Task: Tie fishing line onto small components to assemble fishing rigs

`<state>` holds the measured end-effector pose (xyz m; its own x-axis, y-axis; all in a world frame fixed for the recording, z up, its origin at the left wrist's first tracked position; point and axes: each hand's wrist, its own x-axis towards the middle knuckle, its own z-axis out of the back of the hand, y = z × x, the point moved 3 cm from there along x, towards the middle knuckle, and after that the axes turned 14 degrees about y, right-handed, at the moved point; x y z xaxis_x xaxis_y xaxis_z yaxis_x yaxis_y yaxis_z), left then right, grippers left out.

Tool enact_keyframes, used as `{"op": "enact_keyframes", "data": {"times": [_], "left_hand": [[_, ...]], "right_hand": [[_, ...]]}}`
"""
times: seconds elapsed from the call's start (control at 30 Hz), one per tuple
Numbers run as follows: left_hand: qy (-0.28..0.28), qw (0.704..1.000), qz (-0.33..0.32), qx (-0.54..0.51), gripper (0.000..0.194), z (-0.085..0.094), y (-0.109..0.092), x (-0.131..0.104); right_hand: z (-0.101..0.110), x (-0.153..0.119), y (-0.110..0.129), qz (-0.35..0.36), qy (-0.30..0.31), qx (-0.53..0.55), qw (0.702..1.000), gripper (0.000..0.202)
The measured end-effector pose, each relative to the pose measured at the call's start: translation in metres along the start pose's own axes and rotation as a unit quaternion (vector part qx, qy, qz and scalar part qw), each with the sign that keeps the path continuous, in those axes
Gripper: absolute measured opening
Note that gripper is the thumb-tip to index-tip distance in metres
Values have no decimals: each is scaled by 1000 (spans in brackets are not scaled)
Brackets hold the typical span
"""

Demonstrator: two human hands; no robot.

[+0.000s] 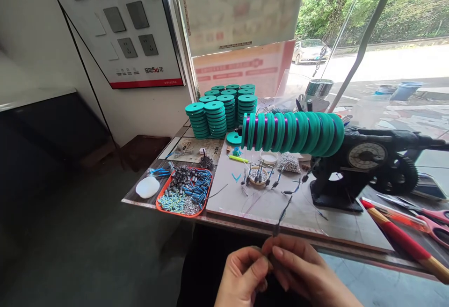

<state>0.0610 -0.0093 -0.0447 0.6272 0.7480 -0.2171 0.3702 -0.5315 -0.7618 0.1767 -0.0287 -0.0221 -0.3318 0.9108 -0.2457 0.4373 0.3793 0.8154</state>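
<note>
My left hand (245, 272) and my right hand (301, 265) meet at the table's front edge, fingertips pinched together. A dark, slim fishing rig piece with a small spring (282, 213) rises from my right fingertips. What my left fingers pinch is hidden. Beyond them, a string of similar dark pieces (275, 183) leads up towards a hand-cranked winding machine (365, 157). Its shaft carries a row of green spools (294, 131), some wound with purple line. A round dish of small silvery beads (262, 181) sits on the board (224, 199).
At left, a red-rimmed tray (159, 209) holds springs, tubes and small metal parts beside a white lid (147, 187). Stacked green spools (214, 120) stand at the back. A bag of beads (289, 162) lies near the machine. Scissors (438, 227) and a red-handled tool (403, 239) lie at right.
</note>
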Motion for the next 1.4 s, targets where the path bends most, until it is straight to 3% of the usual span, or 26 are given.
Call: {"op": "enact_keyframes", "data": {"times": [0.3,0.43,0.67,0.87,1.1,1.2,1.27,1.37,1.4], "left_hand": [[15,999,-8,47,45,10,4,8],[31,998,-8,50,47,8,5,7],[24,999,1,22,38,-5,-5,-2],[19,1000,8,7,34,-4,-4,-2],[34,999,18,-5,32,0,0,0],[41,999,15,-6,29,-3,-3,-1],[23,1000,6,2,25,-5,-7,-3],[5,1000,-11,22,25,-4,-8,-3],[9,999,-14,27,25,-4,-7,-3]], "right_hand": [[-7,4,11,73,-4,-140,987,39],[-4,7,2,54,43,-58,996,39],[-1,5,-6,28,30,13,999,38],[-2,3,-4,23,23,35,999,35],[-3,7,-1,45,50,-55,996,39],[2,-7,5,74,8,-136,988,35],[15,-29,14,119,-114,-278,946,28],[43,-75,30,163,-385,-451,789,22],[52,-87,33,161,-439,-477,745,22]]}}
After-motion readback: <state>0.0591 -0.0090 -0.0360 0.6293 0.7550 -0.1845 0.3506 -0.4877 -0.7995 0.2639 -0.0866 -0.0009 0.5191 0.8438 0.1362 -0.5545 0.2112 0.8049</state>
